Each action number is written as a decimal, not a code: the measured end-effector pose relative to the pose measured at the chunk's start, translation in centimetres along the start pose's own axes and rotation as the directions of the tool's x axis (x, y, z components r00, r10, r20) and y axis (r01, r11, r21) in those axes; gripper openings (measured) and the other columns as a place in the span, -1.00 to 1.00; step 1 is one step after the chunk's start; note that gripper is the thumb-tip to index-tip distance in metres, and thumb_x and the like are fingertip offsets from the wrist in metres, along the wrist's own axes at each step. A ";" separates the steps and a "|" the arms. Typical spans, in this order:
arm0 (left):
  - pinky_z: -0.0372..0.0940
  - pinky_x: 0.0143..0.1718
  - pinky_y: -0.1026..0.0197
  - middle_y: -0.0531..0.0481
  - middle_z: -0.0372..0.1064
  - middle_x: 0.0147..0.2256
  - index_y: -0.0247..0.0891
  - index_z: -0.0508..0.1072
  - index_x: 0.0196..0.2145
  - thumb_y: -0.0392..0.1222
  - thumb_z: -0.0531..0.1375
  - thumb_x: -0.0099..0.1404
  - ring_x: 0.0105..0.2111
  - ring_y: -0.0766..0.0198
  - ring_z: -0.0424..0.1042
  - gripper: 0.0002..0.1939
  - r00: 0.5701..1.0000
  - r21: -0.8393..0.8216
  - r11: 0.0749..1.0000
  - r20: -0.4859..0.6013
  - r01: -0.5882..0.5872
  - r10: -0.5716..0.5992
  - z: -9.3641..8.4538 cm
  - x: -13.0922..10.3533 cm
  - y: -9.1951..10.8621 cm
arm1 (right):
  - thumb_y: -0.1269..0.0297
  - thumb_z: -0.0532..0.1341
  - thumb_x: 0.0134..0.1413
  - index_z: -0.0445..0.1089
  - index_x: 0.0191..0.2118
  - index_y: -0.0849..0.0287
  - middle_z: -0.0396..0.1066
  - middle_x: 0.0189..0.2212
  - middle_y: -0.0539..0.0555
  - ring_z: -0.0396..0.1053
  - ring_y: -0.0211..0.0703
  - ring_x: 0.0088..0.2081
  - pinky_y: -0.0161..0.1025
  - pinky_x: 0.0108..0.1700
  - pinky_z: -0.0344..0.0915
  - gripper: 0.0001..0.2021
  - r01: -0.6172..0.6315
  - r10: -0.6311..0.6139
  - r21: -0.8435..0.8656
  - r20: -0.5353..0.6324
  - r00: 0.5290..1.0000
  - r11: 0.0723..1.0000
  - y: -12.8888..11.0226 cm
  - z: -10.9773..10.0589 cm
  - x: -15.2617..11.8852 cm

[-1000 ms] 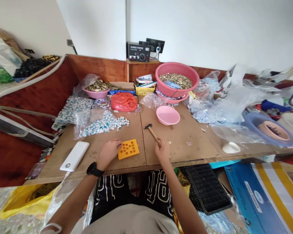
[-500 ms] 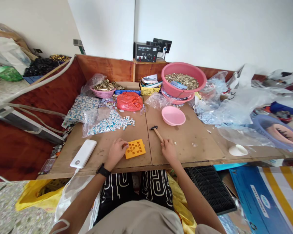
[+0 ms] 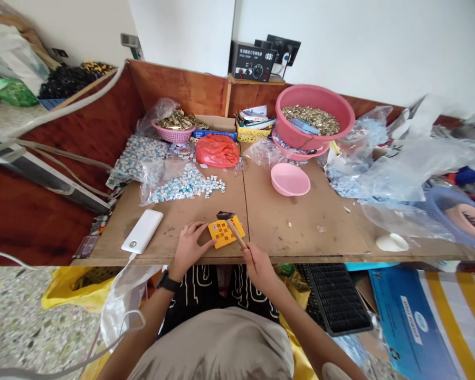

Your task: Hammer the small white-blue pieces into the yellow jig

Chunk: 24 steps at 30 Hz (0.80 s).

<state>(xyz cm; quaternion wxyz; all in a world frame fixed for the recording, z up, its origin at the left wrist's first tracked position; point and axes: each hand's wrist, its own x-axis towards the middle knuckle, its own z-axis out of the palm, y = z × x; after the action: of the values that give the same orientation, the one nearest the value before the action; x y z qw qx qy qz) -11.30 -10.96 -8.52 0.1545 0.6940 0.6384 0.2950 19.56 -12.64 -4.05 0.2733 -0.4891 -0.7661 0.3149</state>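
Observation:
My right hand (image 3: 258, 265) is closed around the wooden handle of a small hammer (image 3: 236, 234). The hammer's dark head is over the far part of a yellow block (image 3: 221, 235) with rows of square pockets; whether it touches the block I cannot tell. My left hand (image 3: 192, 243), with a dark watch on its wrist, grips the block's left side between thumb and fingers. A small white-and-blue piece shows in a pocket near that hand. Beyond the block lies a pile of similar white-and-blue pieces (image 3: 178, 184), partly on clear plastic.
A white power bank (image 3: 142, 231) with a cable lies left. A small pink bowl (image 3: 290, 179) and a large pink basin (image 3: 314, 124) of metal pieces stand farther back, near a red bag (image 3: 217, 151). Plastic bags (image 3: 396, 169) and a white cup (image 3: 391, 242) are right.
My right hand has brought the hammer left, from the bare table to over the yellow block. The left hand has shifted its hold at the block's left side. The view has tilted slightly.

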 end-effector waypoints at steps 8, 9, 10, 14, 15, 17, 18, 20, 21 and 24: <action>0.31 0.43 -0.24 -0.22 0.54 0.29 -0.08 0.68 0.22 0.15 0.39 0.53 0.34 -0.20 0.45 -0.56 1.000 0.017 1.000 -0.024 0.012 -0.011 0.4 0.2 0.1 | 0.05 -0.04 0.74 0.53 0.07 0.10 0.68 -0.14 0.22 0.65 0.08 -0.15 -0.13 -0.09 0.45 -0.58 0.033 -0.032 -0.084 0.018 0.999 0.996 1.0 3.0 0.1; 0.30 0.43 -0.24 -0.23 0.54 0.29 -0.08 0.68 0.22 0.16 0.39 0.53 0.33 -0.19 0.45 -0.55 1.000 0.017 1.000 -0.025 0.017 -0.017 0.5 0.1 0.1 | 0.04 -0.06 0.75 0.53 0.06 0.11 0.67 -0.18 0.21 0.64 0.09 -0.18 -0.13 -0.12 0.44 -0.56 0.014 -0.014 -0.079 -0.003 1.000 0.997 1.1 3.0 0.1; 0.30 0.42 -0.24 -0.23 0.55 0.29 -0.09 0.69 0.21 0.17 0.40 0.52 0.33 -0.19 0.45 -0.55 0.999 0.018 1.000 -0.028 0.024 -0.024 0.5 0.0 0.1 | 0.03 -0.07 0.74 0.53 0.03 0.11 0.66 -0.23 0.20 0.63 0.09 -0.23 -0.14 -0.16 0.42 -0.54 -0.009 0.008 -0.077 -0.015 1.000 0.997 1.2 2.9 0.2; 0.31 0.40 -0.23 -0.22 0.59 0.26 -0.09 0.67 0.25 0.19 0.39 0.51 0.30 -0.20 0.47 -0.51 0.997 0.020 0.999 -0.051 0.051 -0.050 0.7 1.0 0.0 | -0.06 -0.02 0.72 0.56 -0.04 0.09 0.60 -0.35 0.13 0.56 0.05 -0.33 -0.15 -0.24 0.35 -0.52 -0.068 0.069 0.009 -0.037 0.997 0.998 1.7 1.7 0.3; 0.33 0.38 -0.20 -0.21 0.63 0.23 -0.09 0.64 0.30 0.18 0.37 0.53 0.27 -0.18 0.51 -0.48 0.996 0.003 0.997 -0.060 0.073 -0.073 0.8 1.8 0.0 | -0.09 0.00 0.71 0.57 -0.03 0.08 0.60 -0.36 0.12 0.55 0.04 -0.33 -0.16 -0.24 0.35 -0.51 -0.081 0.084 0.049 -0.062 0.995 0.996 1.9 1.3 0.3; 0.41 0.26 -0.10 -0.19 0.71 0.10 -0.10 0.57 0.39 0.13 0.28 0.60 0.14 -0.11 0.61 -0.47 0.979 -0.041 0.983 -0.091 0.179 -0.183 0.8 4.3 0.0 | -0.15 0.00 0.70 0.57 -0.05 0.08 0.55 -0.40 0.08 0.52 0.00 -0.36 -0.17 -0.25 0.34 -0.48 -0.126 0.141 0.122 -0.126 0.982 0.985 2.2 0.9 -0.1; 0.45 0.15 -0.03 -0.18 0.73 0.01 -0.12 0.56 0.40 0.10 0.22 0.63 0.04 -0.07 0.66 -0.48 0.959 -0.065 0.964 -0.106 0.256 -0.262 0.7 5.9 0.0 | -0.18 0.00 0.69 0.56 -0.08 0.08 0.52 -0.42 0.06 0.49 -0.01 -0.38 -0.17 -0.27 0.33 -0.46 -0.155 0.178 0.155 -0.149 0.973 0.976 2.4 0.8 -0.3; 0.44 -0.01 0.04 -0.20 0.74 -0.04 -0.15 0.63 0.29 0.08 0.16 0.66 -0.05 -0.07 0.69 -0.55 0.912 -0.030 0.923 -0.145 0.384 -0.384 0.5 9.4 0.0 | -0.23 -0.03 0.69 0.50 -0.16 0.07 0.45 -0.45 0.01 0.43 -0.05 -0.41 -0.19 -0.29 0.30 -0.43 -0.206 0.243 0.214 -0.165 0.956 0.955 2.7 0.9 -1.0; 0.43 -0.03 0.05 -0.21 0.74 -0.03 -0.15 0.65 0.24 0.07 0.17 0.66 -0.04 -0.08 0.69 -0.58 0.903 -0.001 0.914 -0.160 0.405 -0.400 0.4 11.1 0.0 | -0.24 -0.04 0.69 0.47 -0.19 0.06 0.42 -0.46 0.00 0.41 -0.06 -0.41 -0.19 -0.29 0.29 -0.42 -0.222 0.263 0.234 -0.162 0.951 0.947 2.9 0.9 -1.4; 0.41 -0.04 0.07 -0.25 0.71 0.03 -0.17 0.70 0.03 0.07 0.24 0.61 0.02 -0.09 0.66 -0.66 0.913 0.112 0.912 -0.165 0.394 -0.374 0.3 15.0 0.1 | -0.28 -0.03 0.68 0.41 -0.26 0.04 0.37 -0.47 -0.03 0.37 -0.09 -0.41 -0.20 -0.28 0.27 -0.41 -0.251 0.294 0.253 -0.150 0.944 0.934 3.3 0.9 -2.9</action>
<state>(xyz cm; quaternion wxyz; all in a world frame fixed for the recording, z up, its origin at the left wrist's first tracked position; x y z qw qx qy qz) -10.89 3.76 -5.50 0.1142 0.5415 0.7911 0.2605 21.86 -14.42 -7.45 0.3517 -0.5833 -0.6201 0.3894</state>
